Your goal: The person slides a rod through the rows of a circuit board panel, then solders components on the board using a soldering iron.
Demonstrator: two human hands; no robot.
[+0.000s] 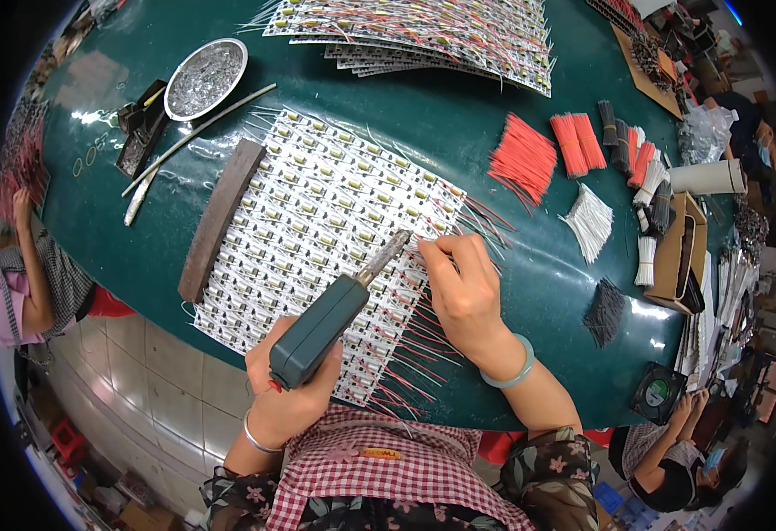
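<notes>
My left hand (pixel 289 398) is wrapped round a dark green soldering gun (pixel 322 329). Its metal tip reaches over the right part of a white circuit board panel (pixel 299 212) packed with rows of small components. Close beside that tip, my right hand (pixel 468 288) pinches a thin wire between thumb and forefinger; the fingers mostly hide it. Red and white wires (pixel 414 354) stick out from the panel's right edge, below and above my right hand. A dark brown bar (pixel 220 226) lies along the panel's left edge.
Stacked wired panels (pixel 423 35) stand at the back. Red wires (pixel 523 159), white wires (pixel 589 221) and dark wires (pixel 602 311) lie right, near a cardboard box (pixel 678 252). A round metal dish (pixel 206 80) and a thin rod (pixel 198 140) are left. Other people sit on both sides.
</notes>
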